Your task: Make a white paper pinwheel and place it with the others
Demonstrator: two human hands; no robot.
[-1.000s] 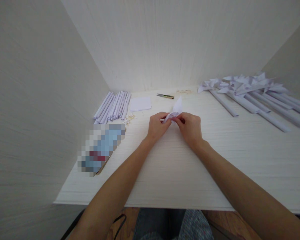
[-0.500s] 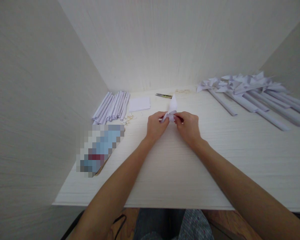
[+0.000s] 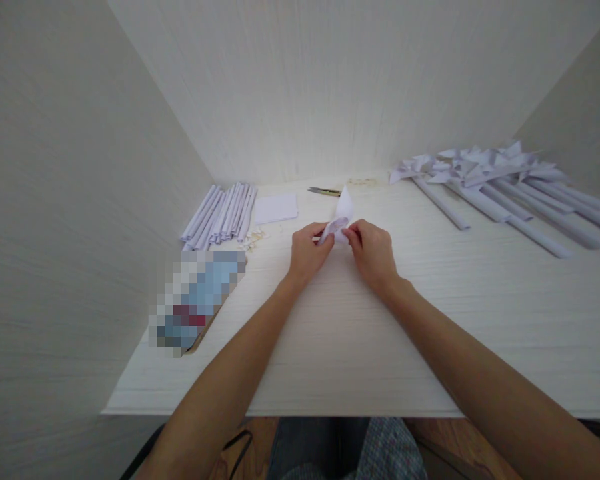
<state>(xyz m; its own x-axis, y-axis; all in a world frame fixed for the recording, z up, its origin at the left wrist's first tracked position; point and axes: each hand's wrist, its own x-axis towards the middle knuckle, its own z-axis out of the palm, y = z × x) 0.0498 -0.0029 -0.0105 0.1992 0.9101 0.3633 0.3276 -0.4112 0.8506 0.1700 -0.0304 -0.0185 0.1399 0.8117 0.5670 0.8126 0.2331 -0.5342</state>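
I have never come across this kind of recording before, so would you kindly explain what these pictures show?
Gladly. There is no machine: a person works with two bare hands. Every picture comes from one camera worn on the head, looking forward and down.

Over the white table, the left hand and right hand together hold a piece of folded white paper.

Beyond it lie small snips. To the left are a flat stack of paper, some scraps and a group of rolled paper tubes. Nearer the person on that side is a flat object, pixelated, so I cannot tell what it is. On the right lies a pile of longer tubes with pinwheel-like paper tops.
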